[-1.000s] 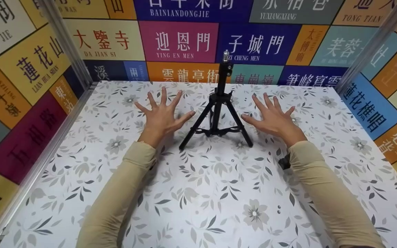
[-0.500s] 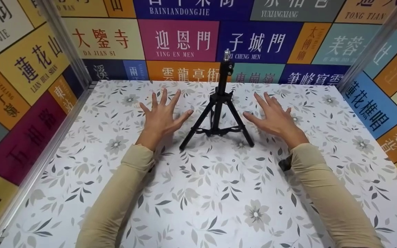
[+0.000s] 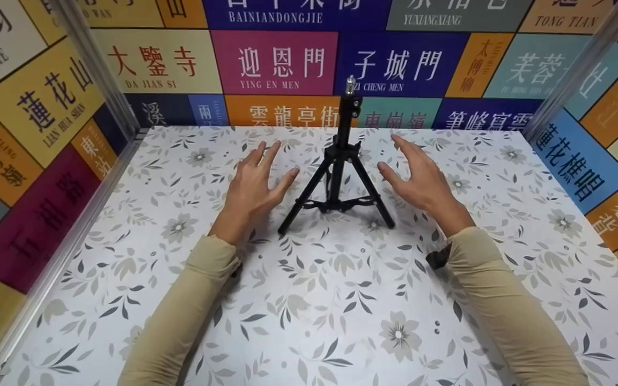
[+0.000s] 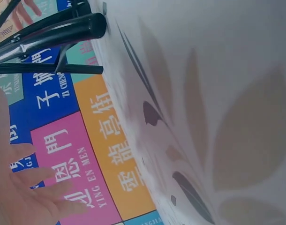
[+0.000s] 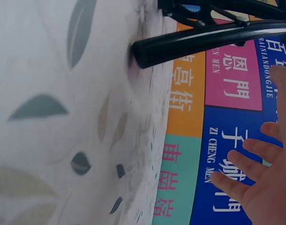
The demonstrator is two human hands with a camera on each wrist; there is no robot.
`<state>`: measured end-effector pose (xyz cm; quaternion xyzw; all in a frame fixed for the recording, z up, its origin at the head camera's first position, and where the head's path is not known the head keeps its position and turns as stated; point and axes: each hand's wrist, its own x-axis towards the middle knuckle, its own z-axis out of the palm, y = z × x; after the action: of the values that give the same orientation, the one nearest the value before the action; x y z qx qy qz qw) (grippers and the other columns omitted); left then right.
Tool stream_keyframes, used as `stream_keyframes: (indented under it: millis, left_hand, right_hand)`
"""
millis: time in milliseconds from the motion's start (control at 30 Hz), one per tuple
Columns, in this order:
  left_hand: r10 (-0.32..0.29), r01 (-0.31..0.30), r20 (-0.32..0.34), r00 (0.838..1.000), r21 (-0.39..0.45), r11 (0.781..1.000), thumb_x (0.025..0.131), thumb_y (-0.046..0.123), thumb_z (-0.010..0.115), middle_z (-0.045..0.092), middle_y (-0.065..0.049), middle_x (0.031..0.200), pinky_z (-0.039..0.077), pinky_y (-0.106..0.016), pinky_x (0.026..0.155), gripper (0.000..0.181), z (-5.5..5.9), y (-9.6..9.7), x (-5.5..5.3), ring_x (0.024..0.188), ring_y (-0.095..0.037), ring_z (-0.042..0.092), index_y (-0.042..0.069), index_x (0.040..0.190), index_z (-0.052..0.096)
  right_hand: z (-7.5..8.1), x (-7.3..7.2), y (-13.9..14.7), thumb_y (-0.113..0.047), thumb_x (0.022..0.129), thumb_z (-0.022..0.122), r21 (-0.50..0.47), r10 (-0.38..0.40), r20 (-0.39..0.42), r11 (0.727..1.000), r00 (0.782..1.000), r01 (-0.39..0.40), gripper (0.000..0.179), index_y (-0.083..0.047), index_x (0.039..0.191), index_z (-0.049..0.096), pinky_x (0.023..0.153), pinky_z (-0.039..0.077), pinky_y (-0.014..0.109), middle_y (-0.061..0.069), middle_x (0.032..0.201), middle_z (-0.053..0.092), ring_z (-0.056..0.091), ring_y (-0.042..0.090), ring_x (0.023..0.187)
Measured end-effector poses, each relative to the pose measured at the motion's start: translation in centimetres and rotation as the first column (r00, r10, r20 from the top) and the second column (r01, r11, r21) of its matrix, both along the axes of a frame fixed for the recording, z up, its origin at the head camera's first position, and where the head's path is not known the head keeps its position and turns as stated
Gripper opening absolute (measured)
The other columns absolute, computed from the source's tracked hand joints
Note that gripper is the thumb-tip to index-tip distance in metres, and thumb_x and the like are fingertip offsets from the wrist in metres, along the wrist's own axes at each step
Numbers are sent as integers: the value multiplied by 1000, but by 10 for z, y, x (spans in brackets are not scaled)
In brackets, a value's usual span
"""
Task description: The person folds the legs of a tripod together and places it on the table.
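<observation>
Nearest to the camera, two beige sleeves point(image 3: 183, 305) are spanning the front part of the table point(image 3: 319, 321), whose white surface is showing grey flowers and leaves. Beside the cuff of the right sleeve, a small black object point(image 3: 438, 259) is sticking out toward the middle. Farther on, the left hand point(image 3: 255, 190) and the right hand point(image 3: 424, 179) are facing each other, one on each side of a black tripod point(image 3: 343, 153). Both hands are keeping their fingers extended and a little spread, with the thumbs standing away and pointing toward the tripod, near to its legs but apart from them. Between the hands, the tripod is standing upright on three spread legs, about midway between the left and right edges of the table and closer to its far edge; its silver tip is pointing up. Behind the far edge, a wall of coloured panels point(image 3: 274, 61) is rising, and these panels are carrying Chinese characters and Latin letters. At the far left corner, a shiny post point(image 3: 97, 59) is standing, and another is standing at the far right corner.
</observation>
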<state>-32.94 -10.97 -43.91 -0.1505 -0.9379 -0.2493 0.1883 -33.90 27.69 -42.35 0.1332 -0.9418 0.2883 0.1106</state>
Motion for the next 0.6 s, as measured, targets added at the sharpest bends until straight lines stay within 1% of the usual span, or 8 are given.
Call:
stream_keyframes:
  millis: [100,200,367,500,600]
  left_hand:
    - [-15,15,-12,1000,53,998,104,76,46,41,-18,173,44,-61,127,81,2,0,3,156,-43,45,27,169,39]
    - [-12,14,-18,1000,101,995,104,76,46,46,-15,170,45,-57,127,80,2,-1,7,154,-39,48,27,167,42]
    - [-20,24,-27,999,166,986,105,76,46,58,-9,159,50,-51,124,77,2,-1,11,147,-31,56,27,164,48]
    - [-66,74,-49,997,197,978,106,72,48,61,-6,156,53,-48,119,73,4,-1,11,140,-28,61,24,160,53]
    - [-110,126,-82,991,223,967,107,67,52,63,-6,152,57,-46,113,68,6,-2,8,133,-26,65,21,156,57]
  right_hand:
    - [4,2,-7,-65,105,58,-76,30,-60,997,998,-34,74,-38,169,33,120,50,62,3,170,46,48,32,154]
    - [7,4,-16,-58,106,61,-154,55,-109,986,992,-72,69,-32,167,40,115,58,53,1,166,51,55,28,147]
    - [12,7,-28,-48,108,64,-250,76,-181,961,980,-121,61,-29,163,47,109,62,50,2,158,59,63,25,139]
    - [18,10,-35,-40,108,66,-304,86,-241,939,967,-160,57,-27,161,50,105,64,49,3,153,62,66,26,134]
    - [24,13,-41,-36,108,67,-317,94,-280,930,955,-184,55,-26,159,51,102,65,48,3,151,64,68,27,131]
